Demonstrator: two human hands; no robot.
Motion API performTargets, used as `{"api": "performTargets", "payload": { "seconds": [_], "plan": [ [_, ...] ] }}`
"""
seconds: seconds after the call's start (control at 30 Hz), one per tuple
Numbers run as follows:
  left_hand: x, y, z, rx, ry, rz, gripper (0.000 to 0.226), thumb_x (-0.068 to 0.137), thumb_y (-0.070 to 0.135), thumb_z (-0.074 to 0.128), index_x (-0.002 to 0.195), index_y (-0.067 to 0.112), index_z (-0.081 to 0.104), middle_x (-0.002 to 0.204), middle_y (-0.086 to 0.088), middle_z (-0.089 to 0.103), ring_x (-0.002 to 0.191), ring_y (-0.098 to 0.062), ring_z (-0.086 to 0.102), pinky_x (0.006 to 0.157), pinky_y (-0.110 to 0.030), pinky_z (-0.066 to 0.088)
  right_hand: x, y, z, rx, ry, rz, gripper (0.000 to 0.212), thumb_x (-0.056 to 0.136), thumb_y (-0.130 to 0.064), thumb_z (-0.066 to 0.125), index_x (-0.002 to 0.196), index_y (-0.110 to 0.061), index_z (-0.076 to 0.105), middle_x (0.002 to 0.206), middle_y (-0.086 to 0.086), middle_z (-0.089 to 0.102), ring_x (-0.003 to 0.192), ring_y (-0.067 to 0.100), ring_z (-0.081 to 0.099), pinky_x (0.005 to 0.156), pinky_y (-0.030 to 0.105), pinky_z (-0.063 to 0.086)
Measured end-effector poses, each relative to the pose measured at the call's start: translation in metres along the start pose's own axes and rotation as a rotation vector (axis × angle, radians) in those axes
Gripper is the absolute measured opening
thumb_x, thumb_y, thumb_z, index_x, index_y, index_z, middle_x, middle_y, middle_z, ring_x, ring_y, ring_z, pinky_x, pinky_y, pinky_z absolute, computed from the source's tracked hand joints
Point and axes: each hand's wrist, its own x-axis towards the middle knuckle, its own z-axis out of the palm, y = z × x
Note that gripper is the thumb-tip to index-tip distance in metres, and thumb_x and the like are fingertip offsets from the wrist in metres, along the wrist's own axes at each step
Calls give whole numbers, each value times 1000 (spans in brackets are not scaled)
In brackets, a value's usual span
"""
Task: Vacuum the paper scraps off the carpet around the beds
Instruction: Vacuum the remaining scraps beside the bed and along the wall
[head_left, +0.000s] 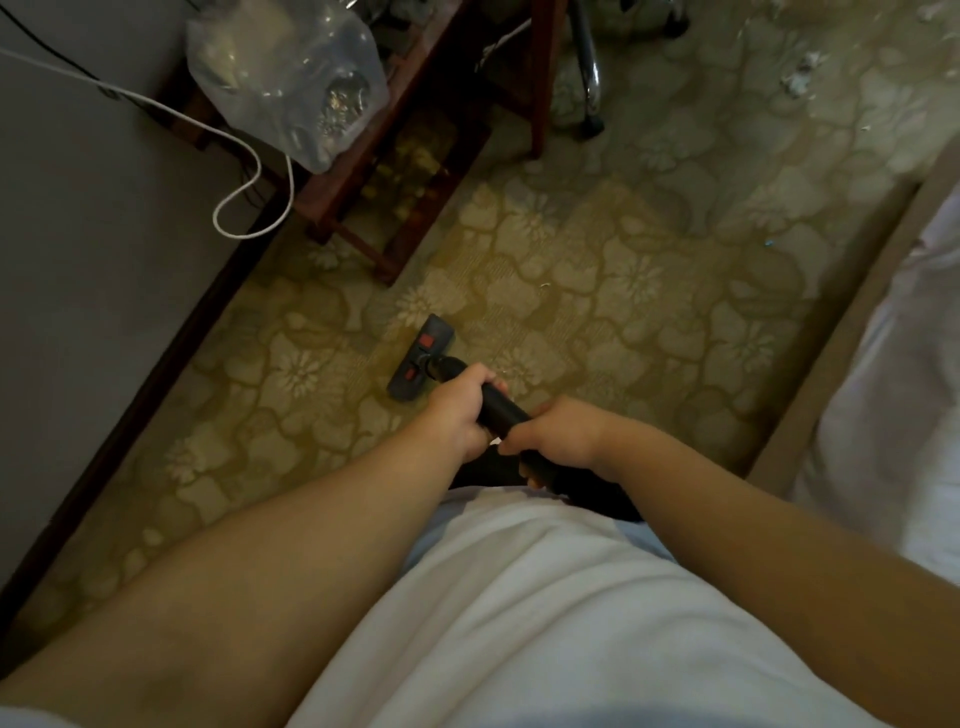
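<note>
A wooden stand (415, 171) bearing a plastic bag (291, 78) blocks the carpet (623, 291) ahead, white paper scraps (797, 83) lie well beyond, and the left hand (460, 410) and right hand (558, 436) clasp the black vacuum tube (498, 410), its floor head (423, 358) flat on the carpet.

Open carpet (597, 291) lane ahead; wooden stand (415, 171) left, bed (883, 364) right.

Two hands are working: left hand (457, 410) and right hand (558, 434) are both gripping one black vacuum tube (501, 410). One floor head (423, 358) is showing two red pedals (427, 340). One bench (540, 104), one clear plastic bag (291, 78) and one white cable (249, 171) are showing by the wall. One bed (893, 441) is edging in. Paper scraps (797, 85) — roughly three are lying far off; smaller flecks are proving uncountable.
</note>
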Motion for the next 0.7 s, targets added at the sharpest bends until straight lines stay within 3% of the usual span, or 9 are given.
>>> {"api": "performTargets", "payload": {
  "seconds": [0.13, 0.23, 0.4, 0.57, 0.7],
  "plan": [
    [-6, -24, 29, 37, -12, -12, 8, 93, 10, 61, 86, 6, 59, 76, -6, 60, 69, -18, 57, 75, -39, 52, -13, 26, -22, 5, 29, 0, 30, 89, -23, 78, 103, 2, 72, 75, 15, 74, 61, 27, 69, 62, 40, 59],
    [-15, -56, 65, 64, -32, -19, 7, 94, 10, 62, 88, 6, 60, 77, -6, 60, 70, -18, 58, 68, -38, 52, -33, 59, -51, -5, 59, 19, 28, 88, -25, 78, 98, 1, 75, 68, 12, 74, 57, 25, 69, 61, 36, 58],
    [-36, -126, 145, 122, -90, -49, 9, 93, 10, 61, 85, 7, 59, 74, -5, 60, 70, -19, 57, 66, -38, 51, -80, 131, -116, -8, 96, 31, 27, 89, -30, 77, 98, -5, 76, 85, 15, 80, 73, 28, 75, 79, 41, 63],
    [-60, -204, 234, 240, -210, -120, 13, 94, 10, 60, 82, 9, 58, 74, -4, 58, 69, -17, 55, 62, -36, 50, -130, 219, -179, 141, 183, 86, 28, 90, -27, 78, 102, -3, 74, 84, 14, 80, 80, 30, 79, 74, 38, 64],
    [-74, -259, 287, 368, -278, -156, 14, 92, 10, 60, 79, 10, 59, 72, -4, 59, 68, -18, 56, 62, -38, 49, -163, 280, -206, 274, 263, 128, 28, 88, -28, 79, 100, -2, 77, 85, 16, 80, 76, 29, 78, 85, 45, 63]
  ]
}}
